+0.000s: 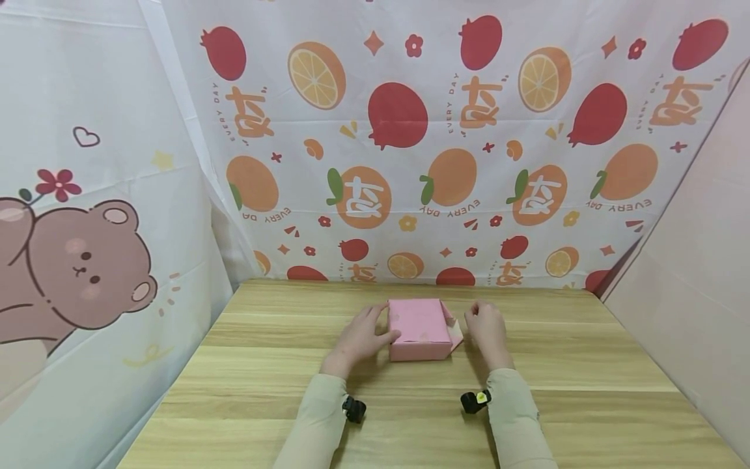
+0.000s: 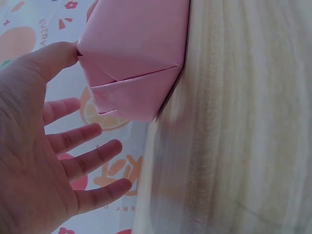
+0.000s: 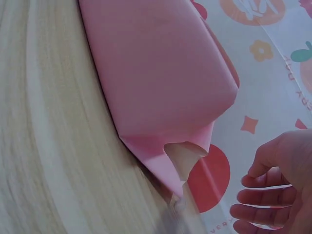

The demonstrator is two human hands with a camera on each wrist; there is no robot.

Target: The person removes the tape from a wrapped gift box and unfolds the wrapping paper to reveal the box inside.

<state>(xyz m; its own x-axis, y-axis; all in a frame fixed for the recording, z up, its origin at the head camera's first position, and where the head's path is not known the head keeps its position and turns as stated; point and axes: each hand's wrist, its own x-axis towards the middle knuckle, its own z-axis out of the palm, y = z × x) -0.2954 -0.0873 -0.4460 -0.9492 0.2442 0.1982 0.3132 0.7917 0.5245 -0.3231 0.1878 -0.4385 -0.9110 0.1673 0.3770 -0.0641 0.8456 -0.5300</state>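
Because the pink box (image 1: pixel 418 320) lies flat toward the far side of the wooden surface (image 1: pixel 234 391), roughly at the middle, both my hands reach out to either side of it. My left hand (image 1: pixel 362 335) is at its left end, the thumb touching the near-left top corner, the other fingers spread wide and stretched along that end toward the far side. They are not wrapped round anything; I take this light contact to be enough to steady the box, since its flat base already rests on the surface.

At the left end the paper is folded in, with creased layers lying over one another. At the right end a loose flap (image 1: pixel 457 340) sticks out in a point, its pale inside showing, so I judge that end to be the unfinished one, and the reason my right hand (image 1: pixel 487 326) is on that side. That hand is just beside the flap without touching it. Its fingers are loosely bent and narrow, the thumb close against the index finger, and I see nothing between them. Standing off like this probably leaves the thin paper free of any pull.

Something faint and blurred shows at the flap's tip in the right wrist view; I cannot tell what it is.
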